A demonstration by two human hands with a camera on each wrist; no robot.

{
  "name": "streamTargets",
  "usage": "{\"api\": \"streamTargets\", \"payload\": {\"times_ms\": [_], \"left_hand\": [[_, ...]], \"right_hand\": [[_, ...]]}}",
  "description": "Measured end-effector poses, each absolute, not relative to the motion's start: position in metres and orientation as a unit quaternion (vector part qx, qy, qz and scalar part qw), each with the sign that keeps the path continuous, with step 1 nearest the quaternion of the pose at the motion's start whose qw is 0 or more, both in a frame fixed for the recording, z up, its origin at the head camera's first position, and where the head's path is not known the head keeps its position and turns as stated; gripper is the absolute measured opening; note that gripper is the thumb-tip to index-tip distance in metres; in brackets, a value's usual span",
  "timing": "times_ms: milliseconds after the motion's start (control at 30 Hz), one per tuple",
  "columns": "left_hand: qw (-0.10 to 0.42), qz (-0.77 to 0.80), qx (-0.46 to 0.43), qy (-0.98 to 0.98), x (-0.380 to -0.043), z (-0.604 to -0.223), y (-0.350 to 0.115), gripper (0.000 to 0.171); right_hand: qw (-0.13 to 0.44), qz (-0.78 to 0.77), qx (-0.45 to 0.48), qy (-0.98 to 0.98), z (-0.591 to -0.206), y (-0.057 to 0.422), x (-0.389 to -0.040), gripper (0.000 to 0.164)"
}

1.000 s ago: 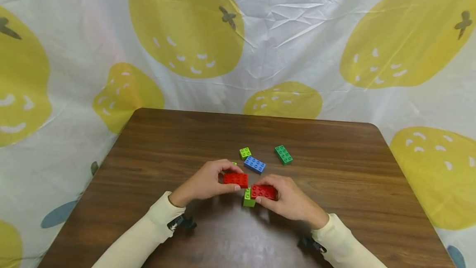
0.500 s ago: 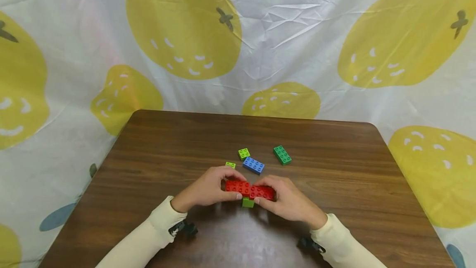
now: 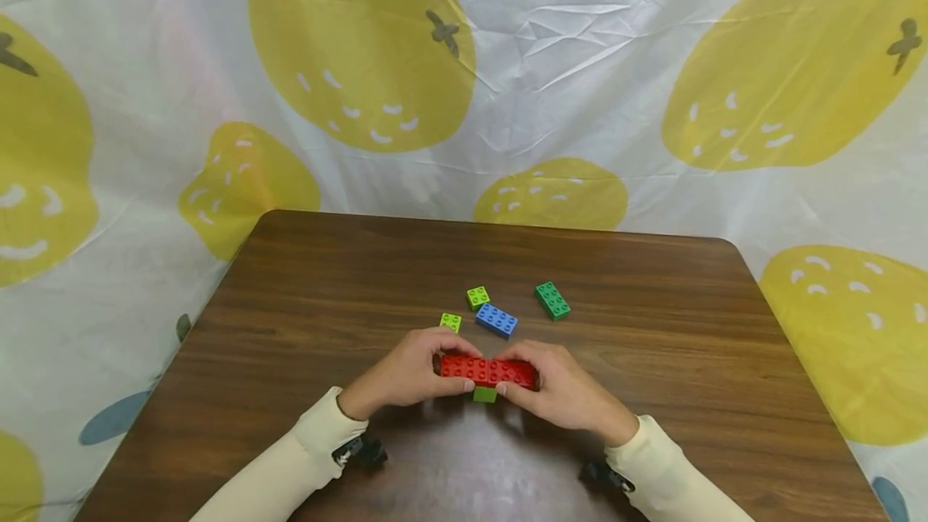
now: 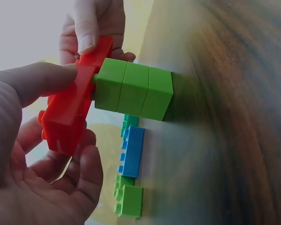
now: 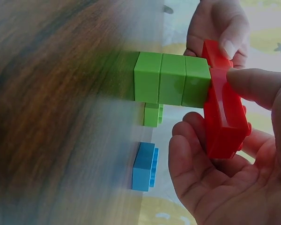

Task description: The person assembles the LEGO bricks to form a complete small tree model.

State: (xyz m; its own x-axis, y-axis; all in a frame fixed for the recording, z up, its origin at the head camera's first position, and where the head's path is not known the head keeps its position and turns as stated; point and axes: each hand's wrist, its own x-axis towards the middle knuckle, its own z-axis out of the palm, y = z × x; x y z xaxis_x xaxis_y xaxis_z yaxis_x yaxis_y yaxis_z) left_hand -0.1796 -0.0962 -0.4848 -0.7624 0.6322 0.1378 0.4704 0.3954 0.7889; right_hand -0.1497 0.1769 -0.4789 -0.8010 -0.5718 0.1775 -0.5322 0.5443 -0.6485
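Note:
My left hand [image 3: 413, 369] pinches a red toy building brick [image 3: 464, 367] between thumb and fingers. A second red brick [image 3: 513, 373] is held the same way in my right hand [image 3: 569, 391]. The two bricks meet end to end above a lime green stack [image 3: 484, 395] of three small bricks standing on the table. The left wrist view shows a stud between the left red brick [image 4: 69, 115] and the stack [image 4: 133, 89], so a slight gap shows there. From the right wrist, the right red brick [image 5: 224, 115] appears to sit against the stack's top.
Behind the hands lie a blue brick [image 3: 496, 320], a dark green brick [image 3: 553, 300] and two small lime bricks, one farther back [image 3: 478, 297] and one by my left fingers [image 3: 450, 321]. The brown wooden table [image 3: 348, 280] ends at a fruit-printed cloth [image 3: 406, 184].
My left hand has brought its red brick down and toward me, over the lime stack and up against the other red brick. The right hand has stayed nearly still, holding its brick.

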Motion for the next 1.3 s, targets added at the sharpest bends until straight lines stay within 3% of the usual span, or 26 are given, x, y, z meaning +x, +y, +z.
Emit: {"api": "streamTargets", "payload": {"times_ms": [1300], "left_hand": [[0.097, 0.449, 0.292, 0.839, -0.1766, -0.4897, -0.0901, 0.031]], "right_hand": [[0.038, -0.347, -0.327, 0.878, -0.4743, 0.1745, -0.1555, 0.020]]}}
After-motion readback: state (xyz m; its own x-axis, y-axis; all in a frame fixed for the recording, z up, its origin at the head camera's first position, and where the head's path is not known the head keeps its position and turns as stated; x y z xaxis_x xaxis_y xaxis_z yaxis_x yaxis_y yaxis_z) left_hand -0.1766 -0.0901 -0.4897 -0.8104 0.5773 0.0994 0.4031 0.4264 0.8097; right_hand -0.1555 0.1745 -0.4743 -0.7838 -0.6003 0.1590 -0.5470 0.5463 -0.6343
